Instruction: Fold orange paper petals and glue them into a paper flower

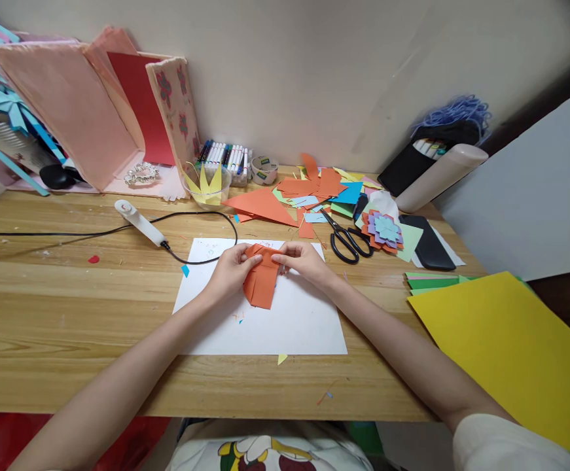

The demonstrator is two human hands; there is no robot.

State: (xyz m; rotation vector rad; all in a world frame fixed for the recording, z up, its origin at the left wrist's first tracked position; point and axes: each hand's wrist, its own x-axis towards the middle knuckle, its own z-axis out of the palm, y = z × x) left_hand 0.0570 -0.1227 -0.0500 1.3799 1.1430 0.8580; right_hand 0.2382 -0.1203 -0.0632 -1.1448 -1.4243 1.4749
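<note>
Between my two hands is a folded piece of orange paper (262, 284), with creases and what look like slits in it. My left hand (233, 271) pinches its upper left edge, thumb on the front. At the upper right, my right hand (302, 260) pinches it in the same way. The fingers behind the paper are partly hidden. Beneath lies a white sheet (289, 330) with small coloured specks and marks. Black-handled scissors (346, 242) rest to the right of my right hand, beside a layered paper flower (383, 229).
Orange and coloured paper scraps (309, 190) lie behind the sheet. A white corded tool (140, 224) is at left, its black cable looping toward the sheet. Markers (223, 160), a tape roll (264, 170) and a clear cup (207, 190) stand at the back. Yellow paper (505, 347) lies at right.
</note>
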